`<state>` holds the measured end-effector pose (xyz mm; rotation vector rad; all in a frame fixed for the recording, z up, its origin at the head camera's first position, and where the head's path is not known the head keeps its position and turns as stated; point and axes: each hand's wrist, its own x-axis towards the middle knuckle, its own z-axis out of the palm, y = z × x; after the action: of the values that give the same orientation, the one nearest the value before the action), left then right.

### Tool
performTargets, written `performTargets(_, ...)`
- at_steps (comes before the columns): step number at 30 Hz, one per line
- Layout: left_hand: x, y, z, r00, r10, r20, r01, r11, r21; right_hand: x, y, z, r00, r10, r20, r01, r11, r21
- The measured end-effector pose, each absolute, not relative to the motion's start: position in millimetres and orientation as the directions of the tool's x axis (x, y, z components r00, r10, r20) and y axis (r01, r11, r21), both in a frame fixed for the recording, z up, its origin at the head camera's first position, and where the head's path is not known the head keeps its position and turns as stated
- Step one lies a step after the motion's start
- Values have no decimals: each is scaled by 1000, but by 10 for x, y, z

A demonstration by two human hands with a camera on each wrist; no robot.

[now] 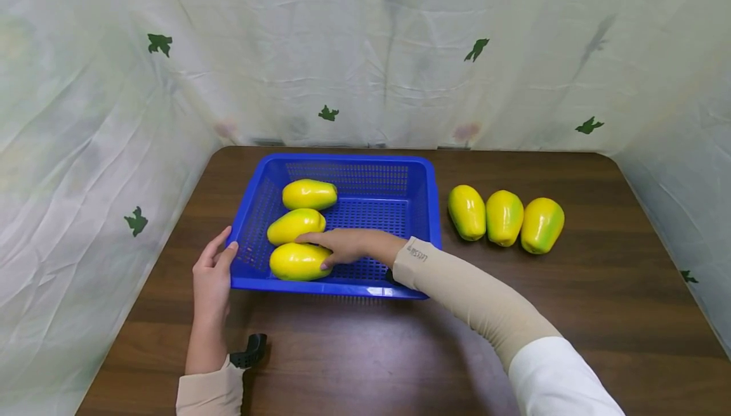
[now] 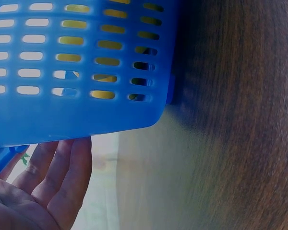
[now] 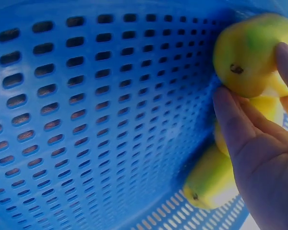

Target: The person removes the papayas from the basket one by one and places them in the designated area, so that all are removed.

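Observation:
A blue plastic basket (image 1: 365,288) with slotted walls sits on the table. Inside it, along the left side, lie three glossy yellow-green papayas: a far one (image 1: 309,195), a middle one (image 1: 291,226) and a near one (image 1: 297,262). My right hand (image 1: 348,245) reaches over the basket's near right side and holds the near papaya between thumb and fingers. The right wrist view shows the fingertips against this papaya (image 3: 249,52), its brown stem end facing the camera. At the basket's left rim, my left hand (image 1: 212,273) grips the edge, thumb on top and fingers against the outside wall.
To the right of the basket, three more papayas (image 1: 505,218) stand in a row on the brown wooden table (image 1: 365,352). A pale curtain (image 1: 365,54) with green leaf-like patches rises behind the table and along both sides. A black wrist-camera piece (image 1: 251,351) juts out beside the left wrist.

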<state>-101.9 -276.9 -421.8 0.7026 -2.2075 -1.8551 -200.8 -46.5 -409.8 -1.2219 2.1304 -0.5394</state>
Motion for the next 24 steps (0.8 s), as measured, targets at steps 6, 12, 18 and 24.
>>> performTargets(6,-1030,-2772,-4218,-874,-456,-165,-239,109,965,-2052,-390,-4038,-356,-881,-313,-612,472,-635)
performTargets(12,-1046,-2774,-4225,-876,-453,-165,-250,133,959,-2079,-289,-3989,-358,-891,-280,-568,446,-692)
performTargets(18,-1052,-2783,-4236,-875,-456,-164,-252,139,958,-2087,-210,-3957,-375,-901,-219,-501,396,-770)
performTargets(24,-1050,-2784,-4247,-872,-459,-169,-249,120,961,-2103,-137,-3926,-412,-899,-145,-445,338,-829)
